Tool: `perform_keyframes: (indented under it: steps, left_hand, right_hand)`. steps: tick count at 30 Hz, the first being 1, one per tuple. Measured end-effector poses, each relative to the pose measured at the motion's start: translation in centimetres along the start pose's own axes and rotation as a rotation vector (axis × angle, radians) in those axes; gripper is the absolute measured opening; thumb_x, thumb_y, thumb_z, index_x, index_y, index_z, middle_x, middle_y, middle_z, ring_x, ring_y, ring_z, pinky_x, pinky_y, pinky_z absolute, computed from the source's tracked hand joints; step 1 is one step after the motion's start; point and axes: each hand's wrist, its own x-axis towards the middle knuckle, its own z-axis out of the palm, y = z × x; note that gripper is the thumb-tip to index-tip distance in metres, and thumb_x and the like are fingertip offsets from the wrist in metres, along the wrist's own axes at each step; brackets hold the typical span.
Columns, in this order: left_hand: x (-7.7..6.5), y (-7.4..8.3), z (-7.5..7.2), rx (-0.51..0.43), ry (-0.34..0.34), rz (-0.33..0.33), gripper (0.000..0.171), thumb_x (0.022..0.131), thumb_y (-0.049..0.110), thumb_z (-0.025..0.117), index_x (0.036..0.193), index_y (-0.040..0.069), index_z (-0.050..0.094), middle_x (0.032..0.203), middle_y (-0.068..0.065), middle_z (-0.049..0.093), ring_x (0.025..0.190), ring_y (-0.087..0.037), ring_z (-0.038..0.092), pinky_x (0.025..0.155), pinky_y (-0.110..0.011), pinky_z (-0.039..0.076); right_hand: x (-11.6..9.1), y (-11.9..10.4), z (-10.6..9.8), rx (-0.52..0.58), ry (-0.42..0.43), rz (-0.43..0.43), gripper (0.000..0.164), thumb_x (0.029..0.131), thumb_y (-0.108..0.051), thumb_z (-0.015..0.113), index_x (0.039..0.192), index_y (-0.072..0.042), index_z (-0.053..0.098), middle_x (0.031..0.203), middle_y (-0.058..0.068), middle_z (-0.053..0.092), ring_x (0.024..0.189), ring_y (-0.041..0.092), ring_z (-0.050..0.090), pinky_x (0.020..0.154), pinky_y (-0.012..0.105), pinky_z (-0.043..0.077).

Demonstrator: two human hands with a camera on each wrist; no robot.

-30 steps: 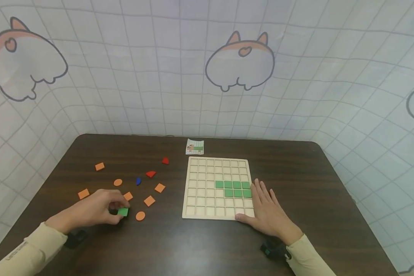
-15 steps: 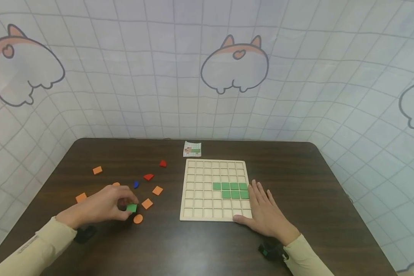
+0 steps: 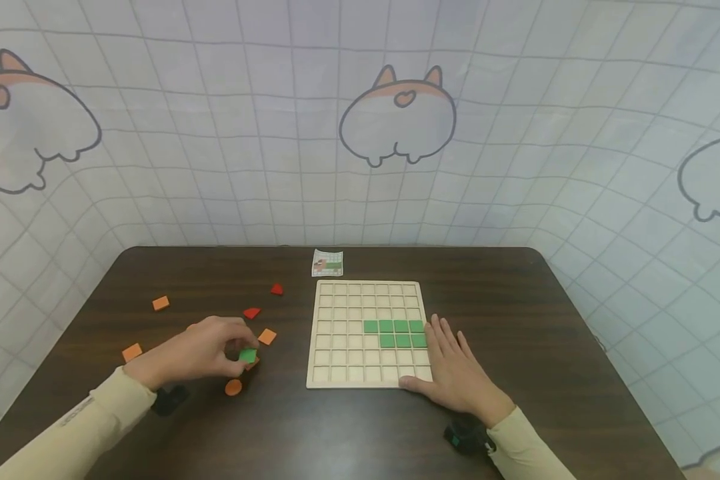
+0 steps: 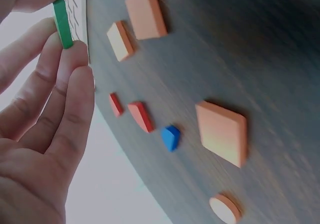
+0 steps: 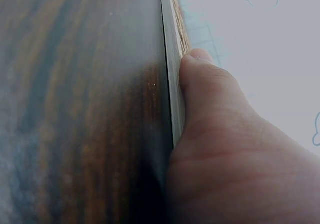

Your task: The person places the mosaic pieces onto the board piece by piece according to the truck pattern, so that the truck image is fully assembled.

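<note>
A dark wood counter (image 3: 360,433) stands before a white gridded backdrop (image 3: 264,153). A green tile (image 3: 248,356) is pinched between thumb and fingertips of the left hand (image 3: 207,350); an orange disc (image 3: 233,387) lies near that thumb. Rightward, the flat right hand (image 3: 463,377), fingers straight, touches the pale grid board (image 3: 339,342).

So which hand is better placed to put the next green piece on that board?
Probably the left hand: it pinches a green piece, while the right hand rests at the edge of the board.
</note>
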Motion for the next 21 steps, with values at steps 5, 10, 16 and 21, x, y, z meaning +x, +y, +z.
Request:
perform_keyframes:
  steps: [5, 10, 16, 21]
  left_hand:
    - [1.7, 0.3, 0.4, 0.026, 0.019, 0.043, 0.020, 0.086, 0.012, 0.074, 0.104, 0.022, 0.075, 0.097, 0.016, 0.068, 0.080, -0.002, 0.061, 0.070, -0.020, 0.051]
    - [3.1, 0.6, 0.8, 0.022, 0.017, 0.087, 0.025, 0.087, 0.012, 0.074, 0.112, 0.015, 0.076, 0.106, 0.011, 0.071, 0.086, 0.000, 0.063, 0.074, -0.024, 0.057]
    - [4.2, 1.3, 1.1, -0.019, 0.003, 0.084, 0.023, 0.088, 0.012, 0.073, 0.111, 0.014, 0.076, 0.110, 0.006, 0.068, 0.085, -0.004, 0.066, 0.075, -0.023, 0.057]
    - [5.7, 1.9, 1.9, -0.011, 0.007, 0.090, 0.023, 0.090, 0.016, 0.072, 0.112, 0.016, 0.076, 0.109, 0.008, 0.069, 0.083, -0.011, 0.063, 0.071, -0.020, 0.052]
  right_hand:
    - [0.2, 0.2, -0.1, 0.000, -0.013, 0.013, 0.122, 0.087, -0.085, 0.050, 0.165, -0.001, 0.010, 0.174, 0.021, 0.006, 0.164, 0.039, 0.007, 0.128, 0.066, 0.014]
    - [0.2, 0.2, -0.2, 0.012, -0.016, 0.017, 0.121, 0.087, -0.084, 0.051, 0.166, -0.002, 0.010, 0.175, 0.020, 0.005, 0.164, 0.038, 0.006, 0.129, 0.066, 0.014]
    - [0.2, -0.2, -0.1, 0.027, -0.037, 0.007, 0.120, 0.087, -0.085, 0.049, 0.166, -0.004, 0.008, 0.175, 0.018, 0.003, 0.164, 0.036, 0.005, 0.130, 0.064, 0.011]
    - [0.0, -0.1, -0.1, 0.010, -0.034, 0.018, 0.120, 0.087, -0.085, 0.049, 0.166, -0.004, 0.010, 0.175, 0.018, 0.005, 0.164, 0.035, 0.007, 0.130, 0.064, 0.013]
